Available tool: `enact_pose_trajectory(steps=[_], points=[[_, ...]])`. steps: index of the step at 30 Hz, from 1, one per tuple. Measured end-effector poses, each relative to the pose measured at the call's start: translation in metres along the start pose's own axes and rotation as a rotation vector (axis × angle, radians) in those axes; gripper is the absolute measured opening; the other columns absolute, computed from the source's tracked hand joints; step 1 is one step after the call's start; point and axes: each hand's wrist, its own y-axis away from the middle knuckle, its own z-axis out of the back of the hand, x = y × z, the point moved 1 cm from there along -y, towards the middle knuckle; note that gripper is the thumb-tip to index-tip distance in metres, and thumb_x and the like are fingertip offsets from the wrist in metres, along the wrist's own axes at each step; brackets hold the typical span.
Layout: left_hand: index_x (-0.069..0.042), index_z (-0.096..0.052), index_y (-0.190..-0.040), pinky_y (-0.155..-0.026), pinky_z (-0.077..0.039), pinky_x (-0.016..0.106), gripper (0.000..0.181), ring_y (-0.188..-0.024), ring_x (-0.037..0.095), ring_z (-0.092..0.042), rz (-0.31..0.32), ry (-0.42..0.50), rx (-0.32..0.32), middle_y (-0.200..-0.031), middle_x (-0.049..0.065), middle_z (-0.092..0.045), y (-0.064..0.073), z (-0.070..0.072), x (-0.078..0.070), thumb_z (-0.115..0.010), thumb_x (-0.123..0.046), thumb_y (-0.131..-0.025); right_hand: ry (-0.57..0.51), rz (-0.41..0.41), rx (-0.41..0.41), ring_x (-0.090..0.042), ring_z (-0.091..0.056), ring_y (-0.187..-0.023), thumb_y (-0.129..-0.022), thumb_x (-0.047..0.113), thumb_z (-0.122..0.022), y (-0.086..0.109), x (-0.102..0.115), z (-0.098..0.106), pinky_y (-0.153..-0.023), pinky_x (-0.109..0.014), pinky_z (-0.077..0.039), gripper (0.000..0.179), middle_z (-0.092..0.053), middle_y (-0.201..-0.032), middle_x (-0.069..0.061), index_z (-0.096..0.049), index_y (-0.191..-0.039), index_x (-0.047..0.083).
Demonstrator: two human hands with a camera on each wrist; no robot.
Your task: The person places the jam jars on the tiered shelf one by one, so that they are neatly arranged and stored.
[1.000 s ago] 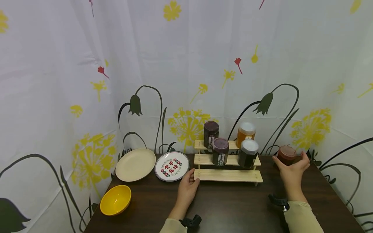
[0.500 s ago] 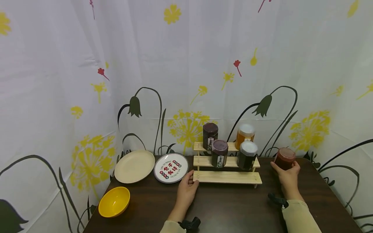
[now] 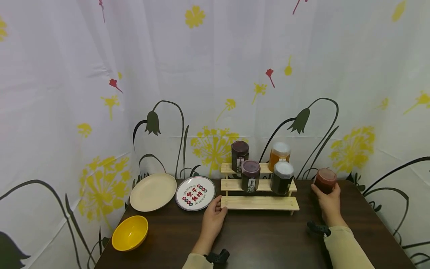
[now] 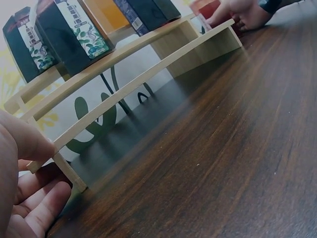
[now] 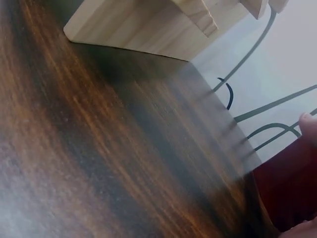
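Observation:
A three-tier wooden rack (image 3: 260, 203) stands on the dark table. At the left end of its lowest step, my left hand (image 3: 212, 220) pinches the board, thumb on top and fingers curled below, as the left wrist view (image 4: 42, 208) shows. To the right of the rack, my right hand (image 3: 330, 205) grips a jar of red contents (image 3: 326, 180) between thumb and fingers. In the right wrist view only part of the red jar (image 5: 292, 186) shows. On the middle step sit a purple-lidded jar (image 3: 250, 175) and a white-lidded dark jar (image 3: 282, 177).
The top step bears another dark jar (image 3: 240, 156) and an amber jar (image 3: 279, 155). Left of the rack are a white printed plate (image 3: 183, 190), a cream oval plate (image 3: 152, 192) and a yellow bowl (image 3: 130, 233). A patterned curtain (image 3: 201, 74) hangs behind the table.
My right hand has closed more fully round the red jar and shifted slightly left. My left hand stays at the rack's end. The head view has moved a little.

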Motion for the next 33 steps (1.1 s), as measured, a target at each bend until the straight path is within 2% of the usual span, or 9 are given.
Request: enact_pose_trajectory(steps=[5,12,19,23,27,30,33], points=[[0.002,-0.061,-0.15,-0.083,-0.055,0.022,0.054,-0.101,0.018,-0.064,0.015,-0.004,-0.005,-0.124,0.019,-0.072,0.0,-0.002,0.002,-0.074,-0.01,-0.1,0.03,0.019,0.0,-0.039,-0.031,-0.161,-0.101,0.025,-0.079,-0.004,0.0,0.0,-0.136,-0.054,-0.024,0.094,-0.03,-0.175,-0.022,-0.019,-0.171,0.005],[0.004,-0.058,-0.152,-0.081,-0.055,0.021,0.055,-0.101,0.018,-0.063,0.004,0.017,0.013,-0.125,0.021,-0.071,0.0,-0.001,0.002,-0.073,-0.008,-0.1,0.113,0.037,-0.022,-0.037,-0.041,-0.148,-0.102,0.033,-0.078,-0.002,-0.006,-0.001,-0.126,-0.056,-0.035,0.081,-0.04,-0.164,-0.024,-0.037,-0.162,-0.004],[0.005,-0.058,-0.152,-0.081,-0.055,0.02,0.054,-0.1,0.017,-0.064,-0.004,0.04,0.019,-0.125,0.022,-0.072,-0.001,-0.002,0.001,-0.072,-0.007,-0.101,0.039,0.012,-0.07,-0.03,-0.043,-0.145,-0.1,0.035,-0.081,0.003,-0.008,-0.001,-0.125,-0.046,-0.037,0.085,-0.043,-0.162,-0.018,-0.035,-0.163,0.001],[0.004,-0.059,-0.151,-0.08,-0.054,0.02,0.055,-0.099,0.016,-0.063,0.002,0.035,0.012,-0.125,0.022,-0.071,0.0,-0.001,0.002,-0.073,-0.008,-0.1,0.02,0.003,-0.087,-0.03,-0.043,-0.146,-0.099,0.034,-0.082,0.007,-0.008,-0.001,-0.126,-0.046,-0.036,0.083,-0.045,-0.162,-0.016,-0.039,-0.163,0.004],[0.004,-0.06,-0.15,-0.08,-0.055,0.02,0.054,-0.099,0.016,-0.062,-0.005,0.026,-0.001,-0.123,0.022,-0.071,0.0,0.001,0.002,-0.073,-0.008,-0.1,0.045,0.019,-0.075,-0.03,-0.044,-0.147,-0.098,0.038,-0.083,0.008,-0.009,0.0,-0.127,-0.048,-0.036,0.082,-0.047,-0.163,-0.016,-0.042,-0.163,0.007],[0.004,-0.06,-0.15,-0.081,-0.055,0.021,0.053,-0.099,0.016,-0.063,-0.013,0.02,-0.001,-0.123,0.022,-0.071,-0.001,0.001,0.001,-0.073,-0.008,-0.1,0.016,0.037,-0.086,-0.027,-0.046,-0.144,-0.096,0.037,-0.085,0.008,-0.01,0.0,-0.123,-0.039,-0.04,0.079,-0.051,-0.159,-0.012,-0.047,-0.16,0.011],[0.002,-0.06,-0.15,-0.082,-0.055,0.021,0.053,-0.1,0.016,-0.062,0.001,0.017,0.01,-0.124,0.021,-0.071,-0.001,0.0,0.0,-0.073,-0.01,-0.1,-0.08,0.05,-0.113,-0.019,-0.05,-0.139,-0.093,0.03,-0.089,0.008,-0.011,0.002,-0.113,-0.023,-0.043,0.072,-0.057,-0.148,-0.001,-0.053,-0.155,0.017]])
